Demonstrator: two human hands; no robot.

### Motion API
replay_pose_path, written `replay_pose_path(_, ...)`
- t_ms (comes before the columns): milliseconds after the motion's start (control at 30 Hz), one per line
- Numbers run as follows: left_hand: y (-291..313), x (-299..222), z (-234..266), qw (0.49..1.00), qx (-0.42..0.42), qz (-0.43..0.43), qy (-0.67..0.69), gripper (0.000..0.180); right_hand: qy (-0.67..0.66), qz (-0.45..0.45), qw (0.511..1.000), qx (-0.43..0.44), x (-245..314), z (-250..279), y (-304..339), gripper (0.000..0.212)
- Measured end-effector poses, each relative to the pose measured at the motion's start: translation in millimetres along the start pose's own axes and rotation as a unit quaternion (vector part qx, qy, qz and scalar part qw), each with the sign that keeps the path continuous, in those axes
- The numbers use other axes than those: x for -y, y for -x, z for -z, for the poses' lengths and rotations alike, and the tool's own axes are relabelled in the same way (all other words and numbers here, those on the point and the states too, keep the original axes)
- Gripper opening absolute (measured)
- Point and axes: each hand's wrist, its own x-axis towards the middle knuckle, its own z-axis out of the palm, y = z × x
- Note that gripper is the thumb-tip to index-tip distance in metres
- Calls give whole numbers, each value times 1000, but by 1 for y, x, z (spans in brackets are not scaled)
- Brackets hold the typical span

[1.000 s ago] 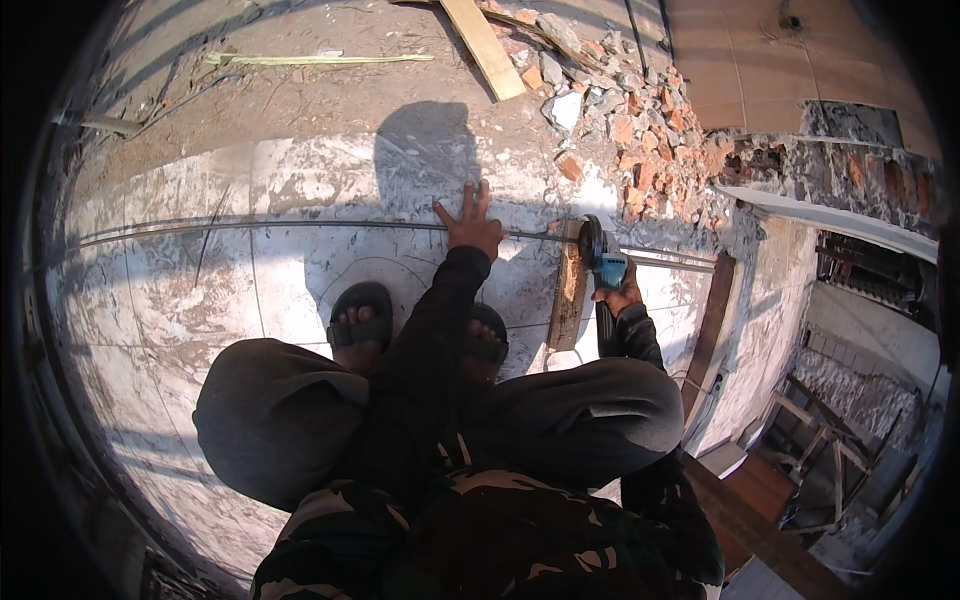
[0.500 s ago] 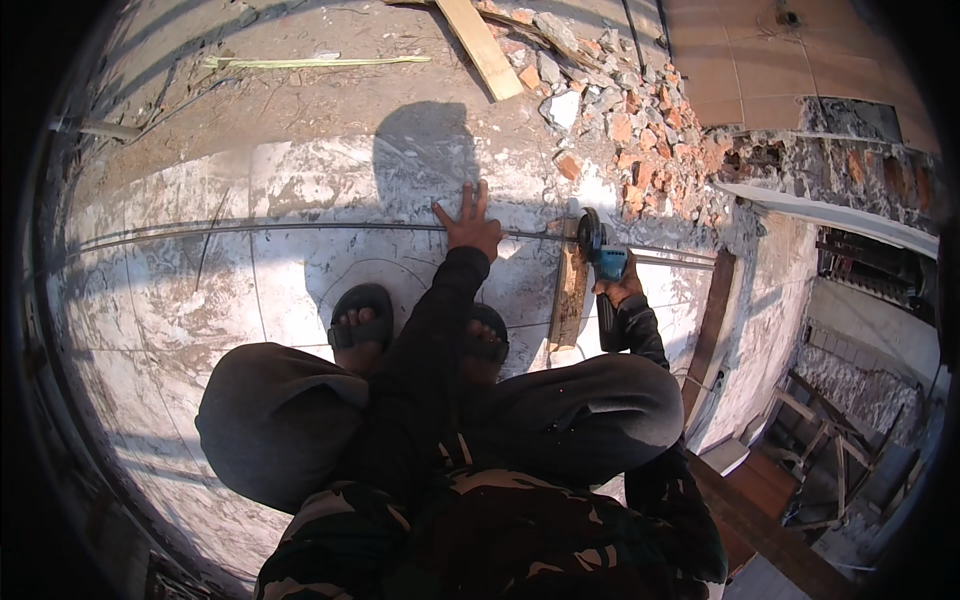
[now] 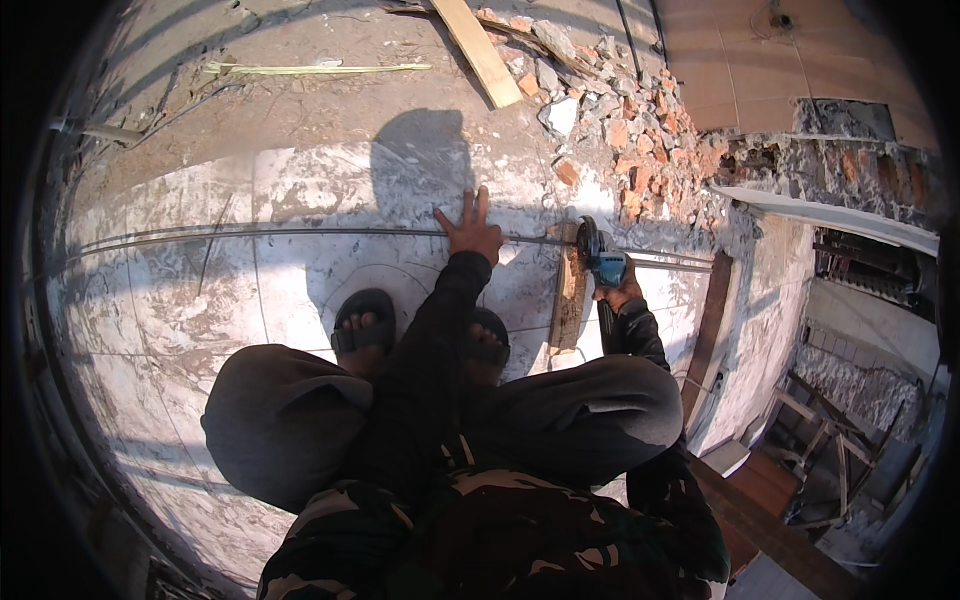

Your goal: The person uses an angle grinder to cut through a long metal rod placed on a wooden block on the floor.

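Long thin metal rods run left to right across the white-stained floor. My left hand presses down on them with its fingers spread, some pointing away from me. My right hand is wrapped around a blue and black angle grinder. The grinder's dark disc stands at the rods, just over the far end of a wooden block. Whether the disc touches the metal, I cannot tell. The rods continue right of the disc toward a brown wooden beam.
Broken brick and concrete rubble lies beyond the grinder, beside a pale plank. At the right are a broken wall edge and a lower area with wood scraps. My sandalled feet are close behind the rods.
The view has shifted very slightly. Both hands and the grinder keep nearly the same place along the rods.
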Motion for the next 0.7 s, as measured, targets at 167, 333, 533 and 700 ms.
replay_pose_path(167, 1, -1, 3, 1000, 18, 4, 1, 22, 73, -24, 997, 5, 8, 4, 6, 105)
replay_pose_path(333, 0, -2, 5, 999, 36, 11, -4, 22, 86, -24, 996, 8, 12, 5, 13, 107)
replay_pose_path(533, 1, 0, 8, 999, 50, 12, -16, 30, 19, -19, 999, 17, 5, -1, 15, 107)
replay_pose_path(700, -2, -4, 8, 999, 52, 5, -12, 29, -15, 1, 1000, 14, -9, 1, 11, 106)
